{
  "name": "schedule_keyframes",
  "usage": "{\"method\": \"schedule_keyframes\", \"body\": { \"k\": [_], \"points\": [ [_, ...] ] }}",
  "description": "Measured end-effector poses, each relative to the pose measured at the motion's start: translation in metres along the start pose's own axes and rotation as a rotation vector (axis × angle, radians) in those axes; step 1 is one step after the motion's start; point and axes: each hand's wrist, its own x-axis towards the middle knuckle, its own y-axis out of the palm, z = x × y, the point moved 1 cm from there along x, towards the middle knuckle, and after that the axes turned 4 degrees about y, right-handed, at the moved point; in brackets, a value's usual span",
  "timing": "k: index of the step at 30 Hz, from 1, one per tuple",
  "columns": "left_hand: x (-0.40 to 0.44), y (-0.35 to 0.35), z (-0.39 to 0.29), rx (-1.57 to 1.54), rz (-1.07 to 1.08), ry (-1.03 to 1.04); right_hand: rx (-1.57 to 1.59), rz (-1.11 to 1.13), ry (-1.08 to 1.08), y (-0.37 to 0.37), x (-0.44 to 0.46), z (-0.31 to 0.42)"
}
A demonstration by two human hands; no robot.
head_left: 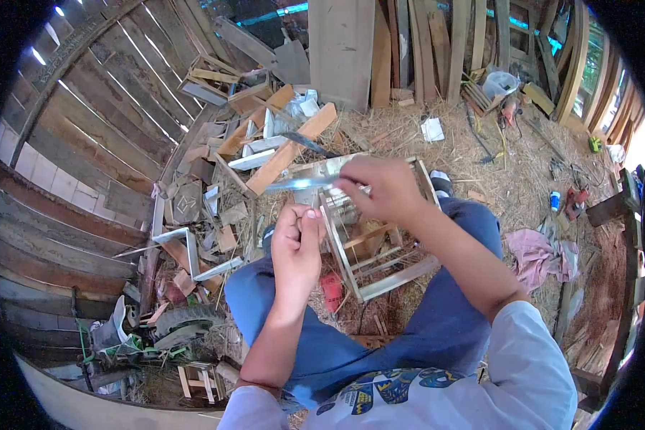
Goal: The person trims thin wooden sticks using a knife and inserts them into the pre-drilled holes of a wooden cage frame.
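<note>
My right hand [385, 188] is closed around one end of a shiny, flat metal blade [297, 183] that points left; its handle, if any, is hidden in the fist. Just below the blade, my left hand [297, 236] is closed with the thumb on top. A thin piece seems to stick up from it, too small to name. Between my legs, under both hands, stands a slatted wooden frame [398, 285]. A red object [331, 290] lies against its left side.
Wood offcuts and a broad plank [292, 150] pile up ahead-left. Boards [340, 54] lean on the far wall. To the right lie a pink cloth [534, 256], a blue can [555, 201] and a red power tool [575, 203]. Straw covers the floor.
</note>
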Motion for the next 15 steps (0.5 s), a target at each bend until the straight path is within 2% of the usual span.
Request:
{"method": "schedule_keyframes", "body": {
  "k": [2, 6, 10, 12, 14, 15],
  "points": [
    [0.001, 0.007, 0.001, -0.018, -0.041, 0.014, -0.038, 0.147, -0.094, -0.001, -0.007, 0.015],
    [0.003, -0.001, 0.005, -0.003, -0.038, 0.019, -0.03, 0.036, 0.014, 0.005, 0.001, -0.004],
    [-0.001, 0.011, 0.003, -0.026, -0.112, 0.014, -0.008, 0.128, -0.077, 0.001, -0.009, 0.015],
    [-0.003, -0.001, 0.009, 0.006, -0.052, 0.003, -0.034, 0.173, -0.004, 0.004, -0.007, 0.004],
    [0.0, -0.001, 0.003, -0.039, -0.02, -0.019, 0.014, 0.061, 0.028, 0.002, -0.001, -0.002],
    [0.003, 0.001, 0.005, -0.044, -0.02, -0.011, -0.005, 0.168, 0.003, -0.001, -0.006, 0.008]
  ]
}}
